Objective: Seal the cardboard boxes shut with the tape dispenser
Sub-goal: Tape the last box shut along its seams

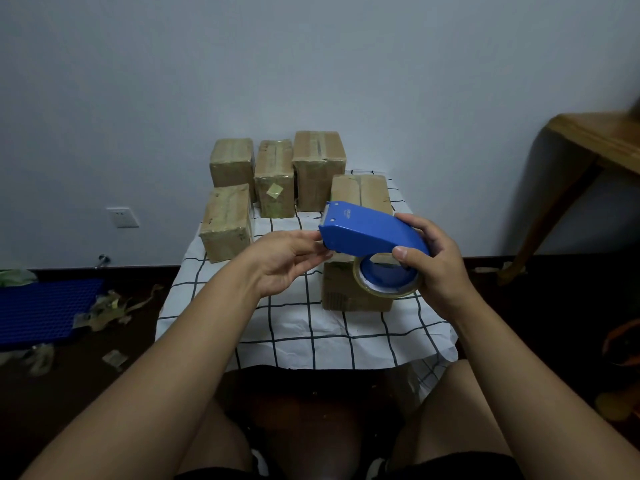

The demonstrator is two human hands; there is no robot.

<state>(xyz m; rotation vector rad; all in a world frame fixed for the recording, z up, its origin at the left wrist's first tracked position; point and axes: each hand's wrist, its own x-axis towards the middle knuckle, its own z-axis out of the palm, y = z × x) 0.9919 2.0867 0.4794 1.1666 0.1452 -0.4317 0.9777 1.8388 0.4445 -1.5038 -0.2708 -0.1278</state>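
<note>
The counter (pixel 301 327) is carrying five cardboard boxes (pixel 231 221). Above the nearest box (pixel 349 289), the right hand (pixel 438 268) is gripping the blue tape dispenser (pixel 370 233); the left hand (pixel 287 261) fingers are pinching its front end.

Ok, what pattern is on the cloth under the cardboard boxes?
White cloth with a black grid of squares, clearest in the head view.
</note>
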